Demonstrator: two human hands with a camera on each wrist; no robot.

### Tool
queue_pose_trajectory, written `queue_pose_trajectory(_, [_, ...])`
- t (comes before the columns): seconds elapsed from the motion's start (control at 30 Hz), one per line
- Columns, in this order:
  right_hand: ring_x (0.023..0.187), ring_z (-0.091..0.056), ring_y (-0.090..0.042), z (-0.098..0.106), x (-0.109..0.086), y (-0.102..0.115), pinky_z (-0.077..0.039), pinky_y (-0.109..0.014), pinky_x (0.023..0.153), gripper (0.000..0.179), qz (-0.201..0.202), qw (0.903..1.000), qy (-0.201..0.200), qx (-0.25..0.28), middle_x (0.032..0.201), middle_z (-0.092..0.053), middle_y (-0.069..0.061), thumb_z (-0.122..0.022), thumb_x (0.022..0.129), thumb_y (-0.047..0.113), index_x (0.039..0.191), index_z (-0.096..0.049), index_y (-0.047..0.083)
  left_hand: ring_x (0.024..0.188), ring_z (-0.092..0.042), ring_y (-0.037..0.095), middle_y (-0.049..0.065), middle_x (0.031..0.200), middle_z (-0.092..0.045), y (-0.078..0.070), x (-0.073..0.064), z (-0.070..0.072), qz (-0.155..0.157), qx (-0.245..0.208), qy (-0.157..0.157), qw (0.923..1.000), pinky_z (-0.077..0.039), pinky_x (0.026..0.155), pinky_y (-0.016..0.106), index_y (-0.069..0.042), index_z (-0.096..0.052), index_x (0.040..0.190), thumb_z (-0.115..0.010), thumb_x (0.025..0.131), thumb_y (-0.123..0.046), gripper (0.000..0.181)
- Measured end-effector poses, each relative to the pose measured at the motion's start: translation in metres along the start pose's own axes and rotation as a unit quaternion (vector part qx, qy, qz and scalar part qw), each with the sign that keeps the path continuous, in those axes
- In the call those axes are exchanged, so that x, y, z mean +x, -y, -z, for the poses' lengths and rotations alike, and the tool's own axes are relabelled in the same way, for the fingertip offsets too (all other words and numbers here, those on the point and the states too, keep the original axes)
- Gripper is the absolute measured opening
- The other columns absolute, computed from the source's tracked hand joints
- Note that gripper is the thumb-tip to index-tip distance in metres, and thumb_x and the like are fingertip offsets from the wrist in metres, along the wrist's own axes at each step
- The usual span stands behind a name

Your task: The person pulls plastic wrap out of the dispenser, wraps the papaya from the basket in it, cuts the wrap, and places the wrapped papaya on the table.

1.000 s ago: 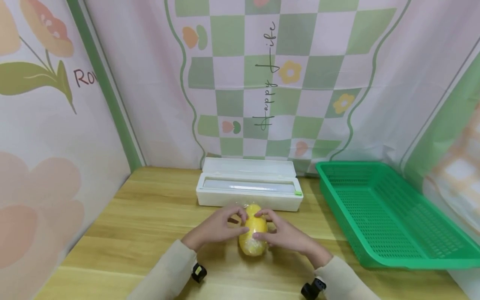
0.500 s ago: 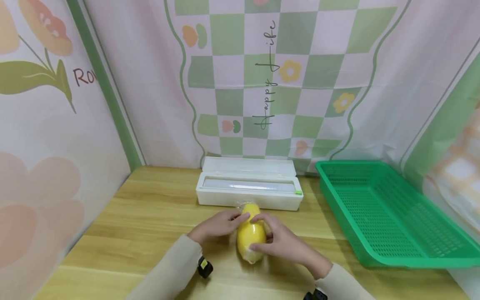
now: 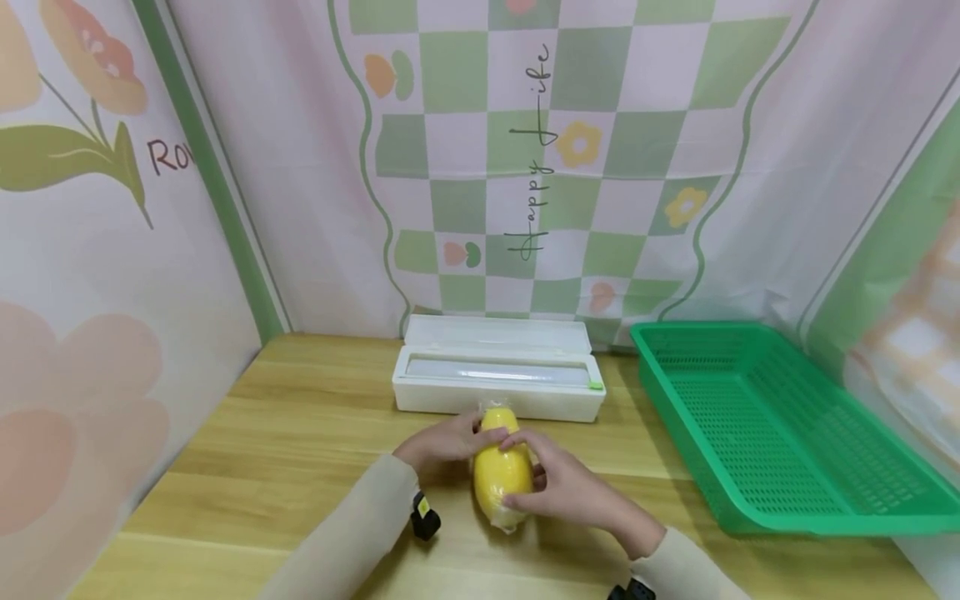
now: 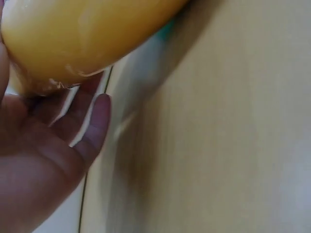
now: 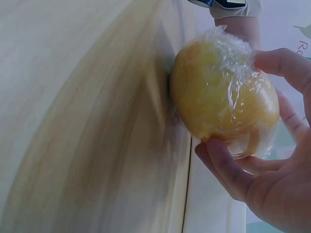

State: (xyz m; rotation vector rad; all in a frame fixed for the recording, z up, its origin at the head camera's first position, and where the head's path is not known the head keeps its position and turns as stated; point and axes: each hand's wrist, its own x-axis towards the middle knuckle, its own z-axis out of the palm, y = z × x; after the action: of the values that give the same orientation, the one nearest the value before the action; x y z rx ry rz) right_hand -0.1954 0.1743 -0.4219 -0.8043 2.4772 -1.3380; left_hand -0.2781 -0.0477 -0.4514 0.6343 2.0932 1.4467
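Observation:
A smooth yellow fruit (image 3: 498, 486), long and rounded, lies wrapped in clear cling film on the wooden table; its exact kind is unclear. My left hand (image 3: 450, 437) holds its far part from the left, thumb across the top. In the left wrist view, fingers of the left hand (image 4: 46, 150) curve near the fruit's end. My right hand (image 3: 566, 483) grips the fruit from the right, thumb near the close end. The right wrist view shows the right hand (image 5: 272, 187) with thumb and fingers around the fruit (image 5: 223, 92), the film bunched at its end.
Just beyond the fruit stands a white cling film dispenser (image 3: 498, 402), lid raised, with a green slider at its right end. A green perforated basket (image 3: 720, 467) stands on the right of the wooden table (image 3: 300, 433). Printed curtains (image 3: 315, 250) border the back and sides.
The fruit has turned and come slightly nearer, its wrinkled film end moving toward the front. My left hand has shifted rightward, its thumb now farther across the fruit.

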Motion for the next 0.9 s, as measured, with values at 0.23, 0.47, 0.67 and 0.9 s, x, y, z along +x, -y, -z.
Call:
queue_pose_trajectory(0.23, [0.098, -0.064, -0.025, 0.0011, 0.0004, -0.001, -0.058, -0.029, 0.08, 0.06, 0.013, 0.9999, 0.0, -0.005, 0.135, -0.049, -0.02, -0.083, 0.083, 0.025, 0.132, -0.049, 0.018, 0.094, -0.066, 0.021, 0.005, 0.116, -0.062, 0.0037, 0.0029, 0.0005, -0.043, -0.023, 0.001, 0.9988, -0.053, 0.091, 0.035, -0.017, -0.043, 0.145, -0.059, 0.1, -0.046, 0.057])
queue_pose_trajectory(0.47, [0.099, -0.064, -0.025, 0.0017, 0.0003, -0.0032, -0.057, -0.028, 0.081, 0.06, 0.008, 1.0, 0.0, -0.005, 0.137, -0.048, -0.019, -0.083, 0.083, 0.024, 0.133, -0.049, 0.02, 0.102, -0.063, 0.018, 0.001, 0.125, -0.056, 0.0036, 0.0042, 0.0011, -0.109, 0.008, 0.012, 0.9939, -0.054, 0.09, 0.034, -0.024, -0.041, 0.151, -0.059, 0.1, -0.047, 0.059])
queue_pose_trajectory(0.67, [0.1, -0.065, -0.028, 0.0022, 0.0013, -0.0041, -0.058, -0.031, 0.083, 0.06, 0.018, 0.9998, 0.002, 0.01, 0.139, -0.046, -0.022, -0.082, 0.085, 0.023, 0.134, -0.048, 0.017, 0.108, -0.061, 0.019, 0.0, 0.139, -0.051, 0.003, 0.0038, 0.0, -0.14, 0.06, -0.01, 0.9883, -0.054, 0.09, 0.036, -0.028, -0.041, 0.152, -0.055, 0.101, -0.051, 0.059])
queue_pose_trajectory(0.9, [0.099, -0.068, -0.028, 0.0042, 0.0021, -0.008, -0.058, -0.033, 0.083, 0.062, 0.009, 0.9996, -0.002, 0.027, 0.14, -0.047, -0.025, -0.082, 0.085, 0.023, 0.136, -0.047, 0.015, 0.141, -0.037, 0.022, -0.003, 0.158, -0.036, 0.0021, 0.0069, -0.0059, -0.2, 0.187, -0.053, 0.9602, -0.035, 0.111, 0.055, -0.026, -0.04, 0.154, -0.042, 0.107, -0.044, 0.05])
